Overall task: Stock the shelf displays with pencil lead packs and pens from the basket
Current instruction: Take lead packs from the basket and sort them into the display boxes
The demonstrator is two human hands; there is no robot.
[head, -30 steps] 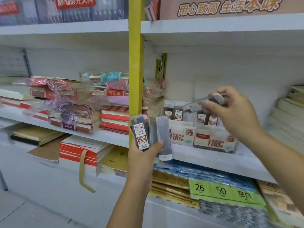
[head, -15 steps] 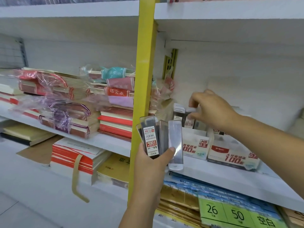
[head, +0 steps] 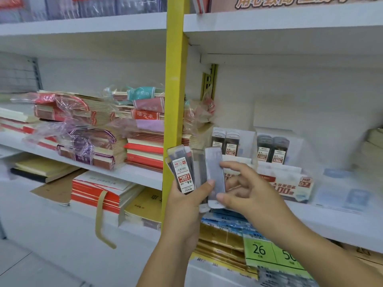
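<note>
Clear plastic catches the light where the left hand grips a fan of pencil lead packs. Its thumb is clamped across their lower ends, and it holds them up in front of the yellow post, at the near edge of the white shelf. The right hand pinches the outermost pack at the right of the fan, forefinger curled over its face and thumb under its bottom end. That pack shows its plain side, so I cannot read its grade. The one at the left of the fan is marked 0.5 HB.

Behind the hands, toward the back of the shelf, stand two display boxes. The 0.5 display box holds two packs upright at its left side, with room beside them. The 0.7 display box, just to its right, also shows two. Notebooks are stacked on the shelf left of the post. No basket or pens are in view.

To my eye the step is drawing one pack free for the 0.5 box. Doing it well means sliding it up and out along its length while the left thumb eases just enough. Otherwise the neighbours will slip out with it. Turn it label-forward and check the grade before it goes in. Then stand it upright next to the two already there, not leaning across the slot.
</note>
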